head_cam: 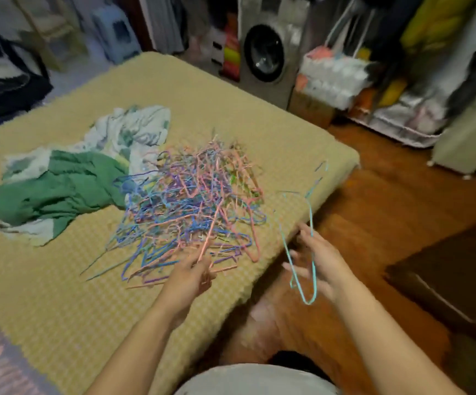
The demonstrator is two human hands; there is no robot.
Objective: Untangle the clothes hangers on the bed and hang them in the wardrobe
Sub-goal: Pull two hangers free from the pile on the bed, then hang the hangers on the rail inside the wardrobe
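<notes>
Bed (60,309) with yellow-green cover spans area ahead and left of both hands. Crumpled green-and-white cloth (60,189) lies well beyond left hand, far left. Tangled hanger pile (191,201), pink, blue, purple, sits on bed just ahead of left hand. Teal hanger (312,246) held clear of pile, over bed edge, hook pointing away. Right hand (320,262) holds teal hanger, fingers loosely curled round wire. Left hand (194,276) pinches pink hanger (211,232) at near edge of pile.
</notes>
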